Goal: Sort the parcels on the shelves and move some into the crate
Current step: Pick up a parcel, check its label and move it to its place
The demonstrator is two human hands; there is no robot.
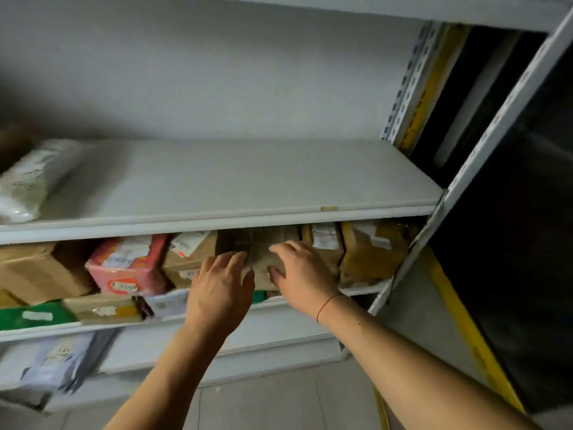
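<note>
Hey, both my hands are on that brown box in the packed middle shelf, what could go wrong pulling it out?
The brown box sits wedged between neighbouring parcels, so pulling may drag them off. Left hand and right hand look spread, not yet gripping; it could slip.

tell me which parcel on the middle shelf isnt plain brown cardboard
The pink parcel, left of both hands, with white labels on its top and front. The boxes beside it on that shelf are all brown cardboard.
</note>
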